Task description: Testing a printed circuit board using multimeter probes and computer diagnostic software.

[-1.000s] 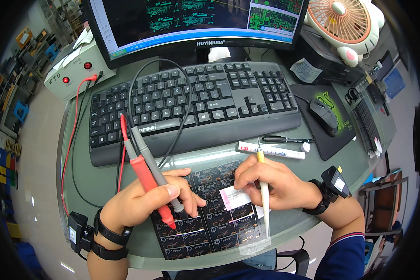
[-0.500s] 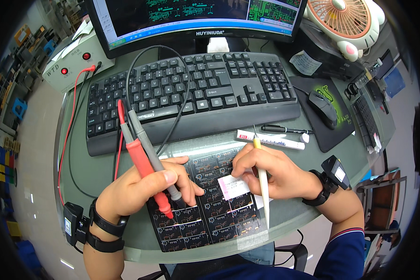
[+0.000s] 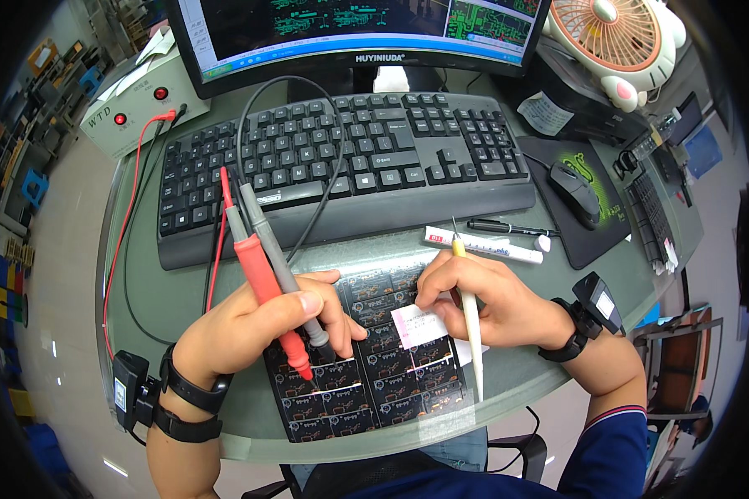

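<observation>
My left hand (image 3: 262, 324) is closed around two test probes, a red one (image 3: 260, 270) and a grey one (image 3: 266, 237). Their tips point down at a dark panel of small circuit boards (image 3: 329, 405); whether they touch it I cannot tell. Over the panel's right half, my right hand (image 3: 503, 303) pinches a small white and pink paper label (image 3: 422, 328) between thumb and fingers. The same hand also holds a slim white and yellow needle-tipped tool (image 3: 473, 345), its needle pointing away toward the keyboard. Another white slip (image 3: 472, 351) shows partly below that hand.
Behind the panel lie a black keyboard (image 3: 341, 158), a white marker (image 3: 487, 247) and a black pen (image 3: 508, 227). A mouse (image 3: 574, 194) rests on its pad at right. Probe leads run to a tester box (image 3: 137, 108) at left. A monitor (image 3: 366, 62) and fan (image 3: 612, 37) stand behind.
The view has shifted slightly. Both hands keep their holds, and the probes and label stay in nearly the same places over the panel.
</observation>
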Motion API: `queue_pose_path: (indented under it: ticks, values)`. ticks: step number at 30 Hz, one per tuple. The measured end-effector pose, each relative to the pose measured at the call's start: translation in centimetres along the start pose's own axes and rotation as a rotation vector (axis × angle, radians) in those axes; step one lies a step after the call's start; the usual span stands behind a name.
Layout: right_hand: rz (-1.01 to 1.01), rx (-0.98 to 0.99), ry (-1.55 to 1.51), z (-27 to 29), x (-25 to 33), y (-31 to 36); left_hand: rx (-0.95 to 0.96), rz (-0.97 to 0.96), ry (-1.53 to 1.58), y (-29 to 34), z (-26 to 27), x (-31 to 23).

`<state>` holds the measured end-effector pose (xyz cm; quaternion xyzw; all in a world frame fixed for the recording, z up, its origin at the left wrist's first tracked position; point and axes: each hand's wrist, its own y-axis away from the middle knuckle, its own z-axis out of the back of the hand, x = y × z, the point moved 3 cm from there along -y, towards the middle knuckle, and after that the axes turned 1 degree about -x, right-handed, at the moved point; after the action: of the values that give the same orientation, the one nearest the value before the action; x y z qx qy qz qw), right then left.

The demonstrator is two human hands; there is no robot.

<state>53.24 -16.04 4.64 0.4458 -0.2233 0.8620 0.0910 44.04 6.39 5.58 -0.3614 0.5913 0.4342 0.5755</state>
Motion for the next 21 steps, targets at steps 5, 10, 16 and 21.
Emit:
queue_pose_path:
  ticks: [5,10,16,21]
  values:
    - [-0.009,0.006,0.006,0.03,-0.07,0.04,0.002,0.003,0.011,0.00,0.14,0.17]
    - [0.000,0.004,0.014,0.05,-0.10,0.05,0.075,-0.019,0.023,0.07,0.34,0.20]
    - [0.000,0.002,0.016,0.02,-0.08,0.00,0.076,-0.028,0.031,0.05,0.35,0.27]
    - [0.002,0.001,0.020,0.00,-0.08,0.11,0.075,-0.021,0.022,0.12,0.27,0.24]
